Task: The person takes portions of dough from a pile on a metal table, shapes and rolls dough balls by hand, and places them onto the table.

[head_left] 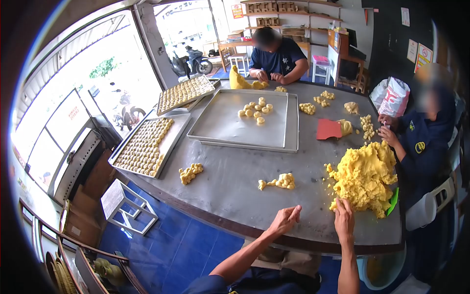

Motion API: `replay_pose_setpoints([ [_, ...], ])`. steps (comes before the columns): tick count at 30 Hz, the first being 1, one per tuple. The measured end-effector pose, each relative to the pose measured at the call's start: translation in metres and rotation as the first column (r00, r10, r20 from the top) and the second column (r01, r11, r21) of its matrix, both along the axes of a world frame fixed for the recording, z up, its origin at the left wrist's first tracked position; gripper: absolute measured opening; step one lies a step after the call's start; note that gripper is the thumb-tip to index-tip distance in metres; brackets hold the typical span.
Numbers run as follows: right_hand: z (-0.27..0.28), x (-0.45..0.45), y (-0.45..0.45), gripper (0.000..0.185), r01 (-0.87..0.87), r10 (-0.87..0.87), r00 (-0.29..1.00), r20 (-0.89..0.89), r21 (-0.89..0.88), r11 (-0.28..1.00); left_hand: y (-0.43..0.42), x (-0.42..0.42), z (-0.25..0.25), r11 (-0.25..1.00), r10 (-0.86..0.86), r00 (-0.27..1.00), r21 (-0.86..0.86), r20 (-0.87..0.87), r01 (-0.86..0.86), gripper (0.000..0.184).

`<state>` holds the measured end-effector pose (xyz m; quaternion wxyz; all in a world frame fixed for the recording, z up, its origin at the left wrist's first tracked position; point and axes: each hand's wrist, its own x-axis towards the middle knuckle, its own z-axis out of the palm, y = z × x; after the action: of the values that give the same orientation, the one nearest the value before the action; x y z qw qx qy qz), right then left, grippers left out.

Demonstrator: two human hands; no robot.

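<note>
A large, crumbly heap of yellow dough (364, 174) lies on the right part of the metal-topped table. My right hand (344, 215) is at its near left edge, fingers closed on a bit of the dough. To the left, over the table's near edge, my left hand (285, 219) is curled, thumb and fingertips together; whatever is inside cannot be made out. Beyond my left hand sits a small cluster of pale dough pieces (284, 181). A second cluster of yellow pieces (191, 173) rests farther left.
A tray of round dough balls (146, 147) stands at the left, beside a large tray (220, 125) with several balls. One co-worker (279, 56) sits across the table by a yellow dough lump (240, 81); another (426, 127) works at the right. A red scraper (328, 129) lies between.
</note>
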<state>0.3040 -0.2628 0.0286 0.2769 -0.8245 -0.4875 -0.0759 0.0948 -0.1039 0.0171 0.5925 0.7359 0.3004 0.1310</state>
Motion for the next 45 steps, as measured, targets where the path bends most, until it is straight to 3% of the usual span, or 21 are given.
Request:
replay_pose_setpoints([
  [3,-0.003,-0.012,-0.016,0.040,0.047,-0.031,0.993,-0.114,0.146,0.988,0.005,-0.007,-0.005,0.997,0.037,0.957,0.057,0.286,-0.055,0.041],
  [4,-0.009,-0.013,-0.022,0.040,0.083,-0.054,0.986,-0.159,0.181,0.980,0.006,-0.015,0.005,0.993,-0.021,0.979,0.114,0.203,-0.003,0.035],
  [7,-0.016,-0.013,-0.027,0.040,0.170,-0.121,0.968,-0.218,0.222,0.960,0.011,-0.020,-0.009,0.896,-0.145,0.962,0.443,0.232,0.028,0.028],
  [10,-0.011,-0.014,-0.019,0.040,0.225,-0.186,0.958,-0.219,0.174,0.959,0.005,-0.016,-0.013,0.909,-0.192,0.973,0.396,0.129,0.127,0.022],
  [13,-0.015,-0.021,-0.014,0.040,0.244,-0.210,0.961,-0.181,0.187,0.952,-0.006,-0.007,-0.001,0.604,-0.104,0.995,0.794,-0.011,0.072,0.018],
  [14,-0.018,-0.023,-0.015,0.041,0.232,-0.204,0.967,-0.155,0.189,0.954,-0.005,-0.006,0.000,0.563,-0.071,0.997,0.825,-0.012,0.050,0.017],
  [17,-0.029,-0.026,-0.019,0.050,0.226,-0.200,0.968,-0.150,0.182,0.957,0.001,-0.006,0.006,0.792,0.011,0.993,0.606,0.116,-0.079,0.017],
  [18,-0.029,-0.027,-0.021,0.051,0.227,-0.198,0.966,-0.169,0.172,0.959,0.008,-0.013,0.009,0.806,-0.025,0.999,0.592,0.030,0.002,0.020],
  [21,-0.028,-0.028,-0.021,0.052,0.224,-0.191,0.960,-0.203,0.159,0.961,0.007,-0.019,-0.004,0.544,0.050,0.989,0.827,0.136,-0.141,0.021],
  [22,-0.028,-0.028,-0.021,0.053,0.223,-0.190,0.961,-0.201,0.158,0.962,0.003,-0.017,-0.003,0.506,0.052,0.981,0.842,0.188,-0.188,0.021],
  [25,-0.031,-0.024,-0.020,0.054,0.214,-0.184,0.967,-0.176,0.168,0.962,0.005,-0.010,0.029,0.735,0.183,0.980,0.673,-0.079,-0.083,0.019],
  [26,-0.033,-0.024,-0.021,0.054,0.209,-0.182,0.969,-0.166,0.168,0.963,0.012,0.000,0.041,0.727,0.213,0.958,0.686,-0.192,-0.024,0.020],
  [30,-0.032,-0.025,-0.023,0.057,0.201,-0.173,0.968,-0.180,0.153,0.967,0.039,0.039,0.011,0.521,0.150,0.988,0.846,0.042,-0.115,0.025],
  [33,-0.026,-0.026,-0.024,0.062,0.184,-0.154,0.970,-0.187,0.159,0.970,0.053,0.044,-0.020,0.566,0.108,0.994,0.824,-0.037,-0.031,0.025],
  [37,-0.030,-0.023,-0.020,0.071,0.225,-0.192,0.967,-0.169,0.197,0.954,0.050,0.012,0.003,0.727,0.001,0.995,0.684,-0.099,0.067,0.028],
  [40,-0.037,-0.016,-0.017,0.067,0.227,-0.204,0.967,-0.154,0.145,0.963,0.020,-0.033,0.008,0.478,-0.120,0.987,0.865,-0.108,0.153,0.027],
  [43,-0.027,-0.006,-0.009,0.060,0.189,-0.176,0.975,-0.133,0.093,0.978,0.033,-0.056,0.051,0.826,-0.264,0.922,0.428,-0.283,0.368,0.029],
  [44,-0.026,-0.004,-0.004,0.057,0.190,-0.179,0.976,-0.124,0.083,0.978,0.046,-0.058,0.039,0.772,-0.095,0.991,0.621,-0.094,0.133,0.040],
  [45,-0.027,-0.001,0.000,0.055,0.189,-0.180,0.977,-0.113,0.071,0.979,0.061,-0.054,0.038,0.716,0.141,0.983,0.674,0.115,-0.181,0.051],
])
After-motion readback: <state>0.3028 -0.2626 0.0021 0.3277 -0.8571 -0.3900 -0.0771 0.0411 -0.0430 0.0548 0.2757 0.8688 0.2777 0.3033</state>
